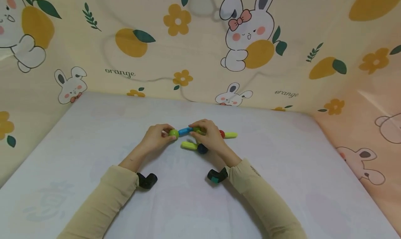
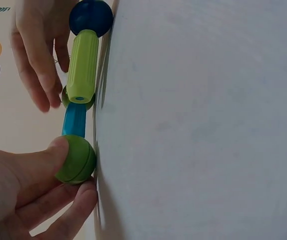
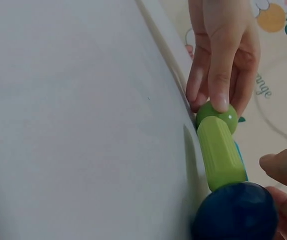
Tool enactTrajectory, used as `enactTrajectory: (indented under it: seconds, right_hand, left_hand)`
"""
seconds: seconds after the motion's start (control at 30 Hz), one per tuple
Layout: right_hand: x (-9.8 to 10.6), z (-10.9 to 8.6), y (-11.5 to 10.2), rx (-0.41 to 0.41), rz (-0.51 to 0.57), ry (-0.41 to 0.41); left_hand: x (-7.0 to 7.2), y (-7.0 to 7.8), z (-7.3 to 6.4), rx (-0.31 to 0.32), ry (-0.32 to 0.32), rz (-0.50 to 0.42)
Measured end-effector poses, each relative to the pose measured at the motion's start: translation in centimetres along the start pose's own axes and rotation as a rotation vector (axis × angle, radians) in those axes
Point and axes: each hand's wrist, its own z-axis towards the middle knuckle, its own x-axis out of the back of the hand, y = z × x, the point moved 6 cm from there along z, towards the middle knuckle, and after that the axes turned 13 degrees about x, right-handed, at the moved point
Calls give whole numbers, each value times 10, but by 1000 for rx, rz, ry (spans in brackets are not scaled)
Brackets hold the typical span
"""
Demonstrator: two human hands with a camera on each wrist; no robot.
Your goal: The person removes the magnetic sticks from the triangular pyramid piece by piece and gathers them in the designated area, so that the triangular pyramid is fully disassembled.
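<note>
A toy figure of coloured balls and rods lies near the table's far side. My left hand pinches the green ball at its left end between thumb and fingers. From that ball a blue rod runs right to another green ball, largely covered by my right hand. The right fingers are spread loosely about that joint; in the right wrist view the thumb stands apart from the pieces. A lime rod joins a navy ball, nearer my body.
Right of my right hand, a red ball carries another lime rod. Black devices sit on both wrists. Patterned cloth rises behind the white table and along its sides.
</note>
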Motion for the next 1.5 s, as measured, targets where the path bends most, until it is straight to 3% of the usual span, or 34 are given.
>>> enactTrajectory:
  seconds: [0.17,0.53,0.73,1.0,1.27,1.5]
  right_hand:
    - [-5,8,2,50,-31,-32]
    - [-18,18,6,24,-117,-169]
    - [-18,21,8,-13,-137,-151]
    - [-13,19,17,-122,-172,-112]
    - [-9,16,19,-161,-114,-110]
    - [-1,4,16,-157,-25,-47]
  left_hand:
    - [-1,2,-2,8,-11,0]
    - [0,4,-1,-31,0,-2]
    - [-2,5,-1,-22,2,-5]
    - [-3,5,-2,-8,-1,-9]
    - [-1,2,-2,-8,11,6]
    - [-2,-3,-2,18,7,-8]
